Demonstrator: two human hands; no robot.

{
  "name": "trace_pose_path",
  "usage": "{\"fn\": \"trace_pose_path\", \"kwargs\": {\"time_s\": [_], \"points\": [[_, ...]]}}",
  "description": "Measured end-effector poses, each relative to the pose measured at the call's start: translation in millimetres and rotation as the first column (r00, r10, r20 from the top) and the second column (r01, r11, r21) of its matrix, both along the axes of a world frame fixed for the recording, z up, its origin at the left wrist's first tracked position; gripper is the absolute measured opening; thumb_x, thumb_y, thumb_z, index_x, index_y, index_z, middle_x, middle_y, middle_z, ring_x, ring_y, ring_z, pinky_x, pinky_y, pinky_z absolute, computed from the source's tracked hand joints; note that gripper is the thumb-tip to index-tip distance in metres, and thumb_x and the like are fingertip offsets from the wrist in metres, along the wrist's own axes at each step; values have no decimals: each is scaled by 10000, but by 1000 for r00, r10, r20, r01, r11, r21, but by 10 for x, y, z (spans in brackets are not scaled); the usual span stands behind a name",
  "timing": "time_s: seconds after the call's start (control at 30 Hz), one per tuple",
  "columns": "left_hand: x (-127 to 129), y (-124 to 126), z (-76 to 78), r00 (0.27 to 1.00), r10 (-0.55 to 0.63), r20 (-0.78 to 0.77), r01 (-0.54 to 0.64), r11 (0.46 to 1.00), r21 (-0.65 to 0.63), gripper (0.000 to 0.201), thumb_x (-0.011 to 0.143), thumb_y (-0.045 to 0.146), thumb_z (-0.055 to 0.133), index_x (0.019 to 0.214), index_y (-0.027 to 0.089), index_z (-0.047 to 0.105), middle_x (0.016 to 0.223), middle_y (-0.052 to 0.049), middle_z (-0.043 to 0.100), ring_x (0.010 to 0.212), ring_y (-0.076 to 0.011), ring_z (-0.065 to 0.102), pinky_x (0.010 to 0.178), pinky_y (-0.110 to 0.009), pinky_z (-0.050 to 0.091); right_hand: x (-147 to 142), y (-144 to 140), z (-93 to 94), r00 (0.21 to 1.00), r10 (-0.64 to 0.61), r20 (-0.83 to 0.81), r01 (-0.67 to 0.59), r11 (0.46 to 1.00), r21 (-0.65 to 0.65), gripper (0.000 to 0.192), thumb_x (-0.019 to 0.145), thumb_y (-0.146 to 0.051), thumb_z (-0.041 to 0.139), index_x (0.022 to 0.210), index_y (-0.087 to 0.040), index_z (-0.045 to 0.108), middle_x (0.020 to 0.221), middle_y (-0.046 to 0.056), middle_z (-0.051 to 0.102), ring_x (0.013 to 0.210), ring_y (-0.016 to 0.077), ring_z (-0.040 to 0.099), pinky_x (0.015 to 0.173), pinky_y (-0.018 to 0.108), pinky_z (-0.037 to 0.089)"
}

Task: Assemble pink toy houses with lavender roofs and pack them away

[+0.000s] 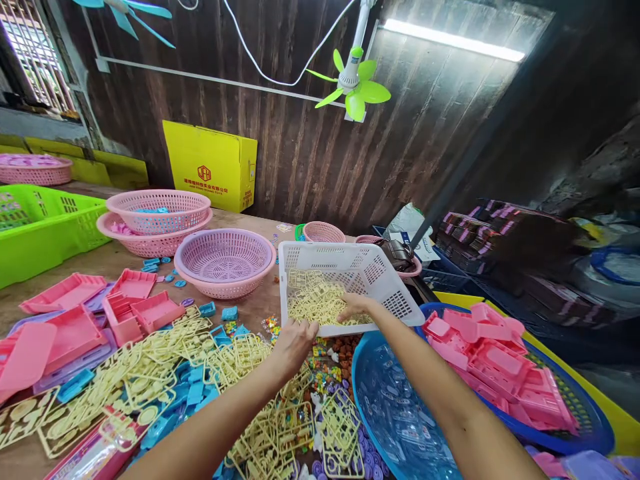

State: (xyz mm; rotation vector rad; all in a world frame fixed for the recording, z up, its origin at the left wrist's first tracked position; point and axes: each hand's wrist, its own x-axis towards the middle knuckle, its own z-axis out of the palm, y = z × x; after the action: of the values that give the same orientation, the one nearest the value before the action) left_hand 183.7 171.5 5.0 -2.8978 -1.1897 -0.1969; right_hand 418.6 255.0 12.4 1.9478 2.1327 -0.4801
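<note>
A white plastic basket (350,257) stands tilted toward me, with a heap of cream plastic part frames (315,300) inside. My left hand (296,341) has its fingers curled over the near left rim of the basket. Reaching inside, my right hand (359,305) rests at the right edge of the heap, thumb and fingers apart; its fingertips are partly hidden. More cream frames (270,427) lie loose on the table below the basket, among blue pieces (195,387). Purple discs (373,460) and small coloured bits (325,373) are near them.
A blue tub (357,380) of clear parts stands right of centre, beside a blue basket (595,427) of pink pieces (500,360). Pink trays (75,333) lie left. Behind are round baskets (225,287), a green crate (55,247) and a yellow carton (210,163). A green fan (350,80) hangs above.
</note>
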Motion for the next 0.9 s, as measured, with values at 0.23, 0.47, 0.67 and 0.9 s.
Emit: {"fn": "trace_pose_path", "kwargs": {"time_s": [0.23, 0.47, 0.67, 0.9], "points": [[8, -7, -4, 1000, 8, 5, -8, 1000, 19, 189, 852, 38, 406, 959, 129, 532, 889, -113, 636, 830, -229, 621, 760, -348, 437, -223, -58, 179, 988, 118, 95, -109, 990, -94, 297, 863, -329, 560, 1114, -169, 563, 1189, 72, 561, 1056, 209, 551, 905, 443, 452], [10, -25, -36, 1000, 4, 6, -5, 999, 37, 183, 837, 48, 440, 957, 135, 546, 888, -103, 644, 850, -225, 620, 763, -335, 439, -258, 96, 434, 988, 152, 14, -152, 988, -33, 635, 659, -310, 738, 1239, -168, 525, 1279, 121, 544, 1161, 285, 515, 961, 369, 423], [8, -9, -74, 1000, -3, 23, 2, 998, 64, 215, 850, 46, 401, 981, 136, 546, 878, -108, 640, 849, -232, 614, 759, -350, 440, -616, 192, 105, 987, 157, -37, -156, 988, 23, 888, 500, -302, 815, 1307, -202, 459, 1480, 120, 286, 1369, 290, 221, 1084, 362, 268], [-4, 29, -117, 999, -1, 49, -3, 997, 78, 204, 862, 58, 404, 982, 137, 549, 850, -96, 629, 841, -226, 607, 755, -345, 432, -586, 221, -4, 999, 48, 2, -48, 999, 14, 883, 516, -401, 809, 1305, -213, 458, 1336, 162, 487, 1232, 326, 445, 1004, 449, 360]]}}
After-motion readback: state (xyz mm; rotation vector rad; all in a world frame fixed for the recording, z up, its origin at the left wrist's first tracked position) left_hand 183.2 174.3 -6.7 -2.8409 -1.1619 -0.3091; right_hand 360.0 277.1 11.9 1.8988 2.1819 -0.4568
